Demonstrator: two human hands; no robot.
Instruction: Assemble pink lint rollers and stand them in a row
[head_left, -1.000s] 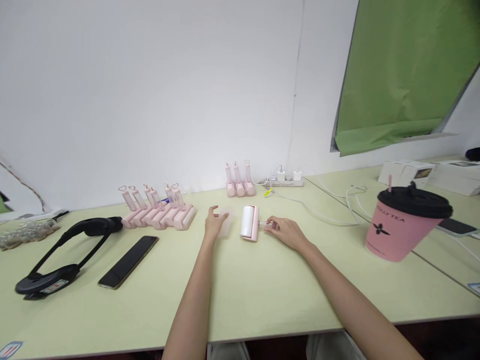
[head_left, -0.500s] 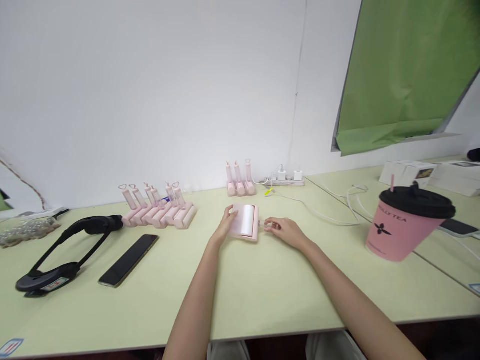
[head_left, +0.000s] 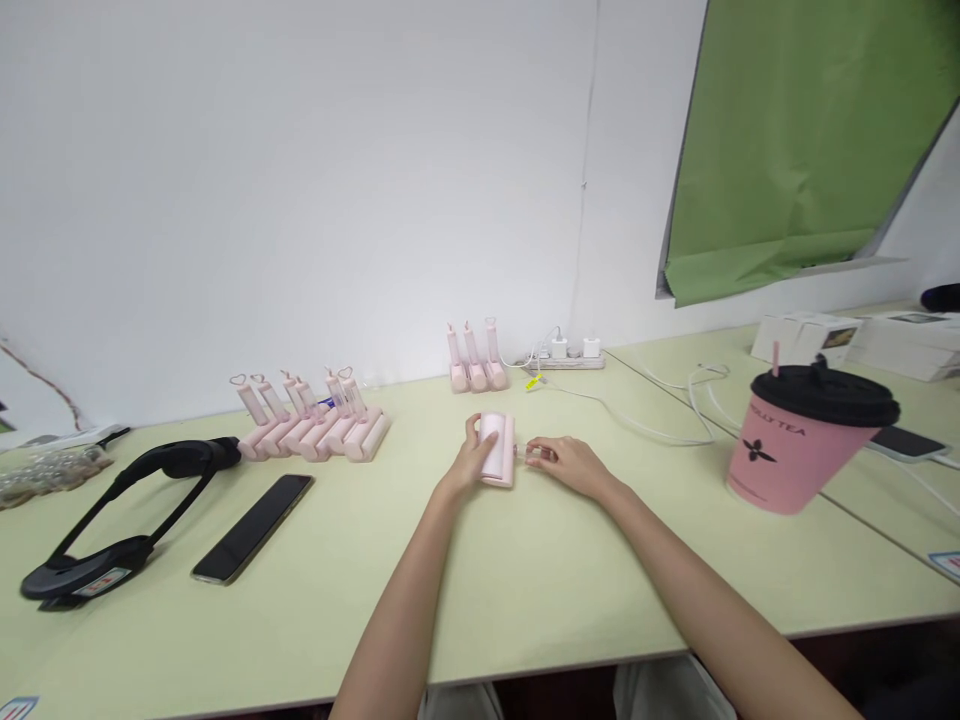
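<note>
A pink lint roller [head_left: 499,452] lies across the middle of the table, its case closed over most of the white roll. My left hand [head_left: 472,458] grips the case from the left, thumb on top and fingers around the far side. On the other side, my right hand [head_left: 564,463] pinches the short clear handle [head_left: 529,452] that sticks out of the case. Fingertips hide part of that handle.
Several pink lint rollers [head_left: 315,432] stand in a row at left, with three more [head_left: 478,375] by the wall. Around them are a phone [head_left: 253,528], a black headset [head_left: 127,520], a power strip [head_left: 566,362] with cables, and a pink cup [head_left: 799,440].
The case's cover, held out to the left with the white roll exposed, has swung over the roll. My left hand moved right with it; my right hand stays at the handle.
</note>
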